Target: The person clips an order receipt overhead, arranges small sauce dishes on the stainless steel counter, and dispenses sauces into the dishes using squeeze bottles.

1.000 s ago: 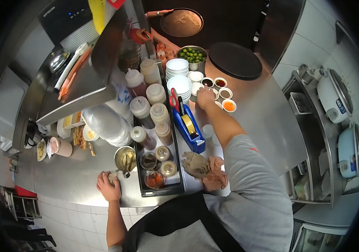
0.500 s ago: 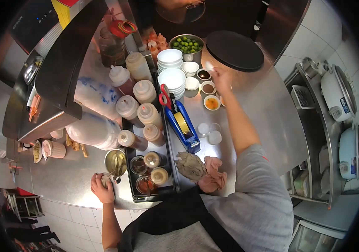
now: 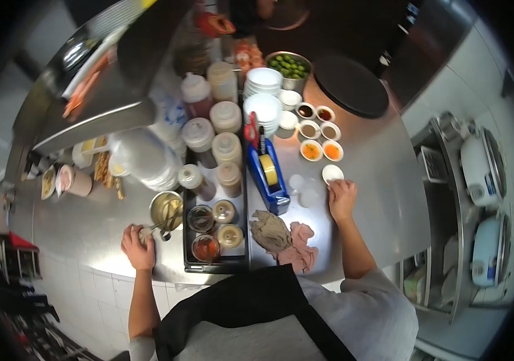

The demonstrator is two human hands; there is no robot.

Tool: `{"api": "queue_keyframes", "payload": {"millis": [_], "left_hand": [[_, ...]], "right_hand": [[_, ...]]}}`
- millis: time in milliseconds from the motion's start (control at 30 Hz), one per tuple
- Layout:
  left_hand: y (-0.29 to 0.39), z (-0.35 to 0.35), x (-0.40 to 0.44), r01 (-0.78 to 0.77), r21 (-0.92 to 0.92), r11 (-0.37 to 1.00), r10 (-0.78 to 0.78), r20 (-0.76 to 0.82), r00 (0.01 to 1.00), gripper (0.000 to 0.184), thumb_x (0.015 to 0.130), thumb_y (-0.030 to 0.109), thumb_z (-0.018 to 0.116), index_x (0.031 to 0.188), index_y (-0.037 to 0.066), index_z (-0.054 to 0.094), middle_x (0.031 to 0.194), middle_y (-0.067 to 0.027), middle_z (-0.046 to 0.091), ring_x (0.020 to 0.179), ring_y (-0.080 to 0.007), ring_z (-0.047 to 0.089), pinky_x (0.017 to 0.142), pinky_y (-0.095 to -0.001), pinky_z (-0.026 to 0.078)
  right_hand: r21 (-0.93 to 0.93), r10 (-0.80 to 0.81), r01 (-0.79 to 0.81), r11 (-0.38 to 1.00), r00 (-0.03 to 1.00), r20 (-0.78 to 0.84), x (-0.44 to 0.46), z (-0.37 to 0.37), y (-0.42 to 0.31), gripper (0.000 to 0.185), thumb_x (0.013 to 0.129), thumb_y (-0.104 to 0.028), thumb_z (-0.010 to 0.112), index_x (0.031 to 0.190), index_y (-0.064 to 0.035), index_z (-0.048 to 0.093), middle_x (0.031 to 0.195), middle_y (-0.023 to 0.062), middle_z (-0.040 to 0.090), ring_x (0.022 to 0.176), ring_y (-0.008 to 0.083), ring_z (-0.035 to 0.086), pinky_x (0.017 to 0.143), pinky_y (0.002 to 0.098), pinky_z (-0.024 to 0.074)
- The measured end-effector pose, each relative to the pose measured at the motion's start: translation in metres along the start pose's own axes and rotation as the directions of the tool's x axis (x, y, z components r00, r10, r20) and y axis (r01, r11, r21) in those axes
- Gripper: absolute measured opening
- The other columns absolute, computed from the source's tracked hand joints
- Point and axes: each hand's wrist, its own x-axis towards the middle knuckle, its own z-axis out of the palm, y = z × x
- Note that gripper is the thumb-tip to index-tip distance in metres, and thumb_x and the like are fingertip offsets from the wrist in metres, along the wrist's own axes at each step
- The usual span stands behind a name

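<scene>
On the right half of the steel counter, my right hand (image 3: 342, 198) pinches the near rim of a small white sauce bowl (image 3: 332, 174). Just beyond it stand several sauce bowls, among them one with orange sauce (image 3: 311, 150) and one with dark sauce (image 3: 306, 111). My left hand (image 3: 138, 248) rests near the counter's front edge, fingers closed around what looks like a pale crumpled rag (image 3: 145, 236). A metal pot (image 3: 167, 210) with utensils in it stands right beside that hand.
A black tray (image 3: 215, 265) holds several squeeze bottles and jars. Right of it are a blue tape dispenser (image 3: 276, 200), crumpled cloths (image 3: 271, 231), stacked white bowls (image 3: 263, 108) and a pot of green limes (image 3: 289, 65). A black round lid (image 3: 353, 87) lies farther back.
My right hand has come back from beside the dark sauce bowls to the near side of the group, now at a small white bowl. My left hand stays by the pot. The view has shifted.
</scene>
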Motion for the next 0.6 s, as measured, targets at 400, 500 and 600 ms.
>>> {"api": "queue_keyframes", "payload": {"millis": [400, 500, 600], "left_hand": [[0.006, -0.013, -0.002, 0.043, -0.051, 0.998, -0.043, -0.009, 0.999, 0.04, 0.074, 0.026, 0.067, 0.112, 0.017, 0.058, 0.128, -0.0112, 0.049, 0.124, -0.0303, 0.042, 0.103, -0.0479, 0.027], [0.007, -0.015, 0.001, 0.042, -0.056, 0.998, -0.043, -0.014, 0.999, 0.039, 0.074, 0.027, 0.066, 0.111, 0.017, 0.058, 0.128, -0.0116, 0.049, 0.123, -0.0309, 0.042, 0.103, -0.0484, 0.027], [0.003, -0.012, -0.002, 0.034, -0.03, 0.999, -0.035, -0.036, 0.999, 0.042, 0.073, 0.03, 0.067, 0.111, 0.017, 0.058, 0.127, -0.012, 0.05, 0.123, -0.0321, 0.041, 0.103, -0.0503, 0.026]], "right_hand": [[0.602, -0.057, 0.084, 0.794, 0.996, -0.063, 0.166, -0.038, -0.127, 0.029, 0.077, -0.001, 0.065, 0.106, -0.003, 0.066, 0.1, 0.0126, 0.063, 0.081, 0.0229, 0.063, 0.073, 0.0336, 0.051], [0.819, -0.096, 0.047, 0.572, 0.995, 0.01, 0.238, -0.005, -0.172, 0.045, 0.074, -0.004, 0.072, 0.116, -0.0007, 0.058, 0.105, 0.0123, 0.063, 0.088, 0.0181, 0.063, 0.077, 0.0282, 0.0522], [0.816, -0.162, -0.194, 0.544, 0.93, 0.329, 0.295, 0.072, -0.185, 0.065, 0.064, -0.001, 0.075, 0.124, 0.0, 0.05, 0.106, 0.0096, 0.061, 0.091, 0.0196, 0.06, 0.078, 0.033, 0.0511]]}}
